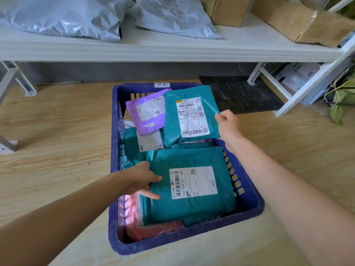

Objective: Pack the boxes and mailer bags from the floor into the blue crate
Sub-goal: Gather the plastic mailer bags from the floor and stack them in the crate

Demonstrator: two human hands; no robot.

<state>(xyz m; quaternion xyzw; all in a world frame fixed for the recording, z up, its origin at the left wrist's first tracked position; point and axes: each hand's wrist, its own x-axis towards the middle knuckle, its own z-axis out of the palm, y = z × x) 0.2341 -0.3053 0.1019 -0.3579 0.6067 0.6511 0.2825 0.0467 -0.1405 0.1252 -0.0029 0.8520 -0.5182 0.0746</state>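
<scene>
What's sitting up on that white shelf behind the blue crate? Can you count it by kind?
Grey mailer bags: 2
Cardboard boxes: 2
Total on the shelf: 4

A pale wood-grain floor ran under a white metal shelf with angled legs. Behind the legs was a grey wall, and a dark mat lay at its foot. Grey plastic bags and cardboard boxes sat on the shelf. Cables and green leaves showed at far right.
</scene>
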